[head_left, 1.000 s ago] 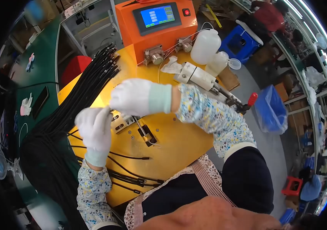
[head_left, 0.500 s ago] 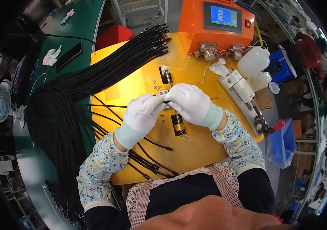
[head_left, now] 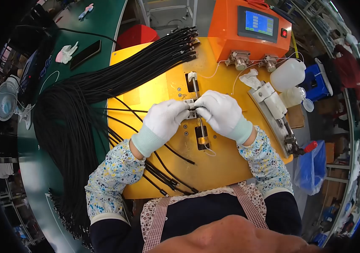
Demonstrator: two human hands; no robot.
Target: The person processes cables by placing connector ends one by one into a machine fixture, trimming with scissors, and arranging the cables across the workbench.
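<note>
Holds a black cable over the metal block, trailing off to the block's left. Pinches with the left hand just left of the block and the right hand just right, both closed on the cable, almost meeting. Has loose cables below the block, a cable bundle above left. Cannot make out the pinched end.

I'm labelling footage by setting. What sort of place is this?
Probably a factory assembly workshop: there's a thick bundle of black cables, a yellow work plate, and an orange machine with a lit screen.
</note>
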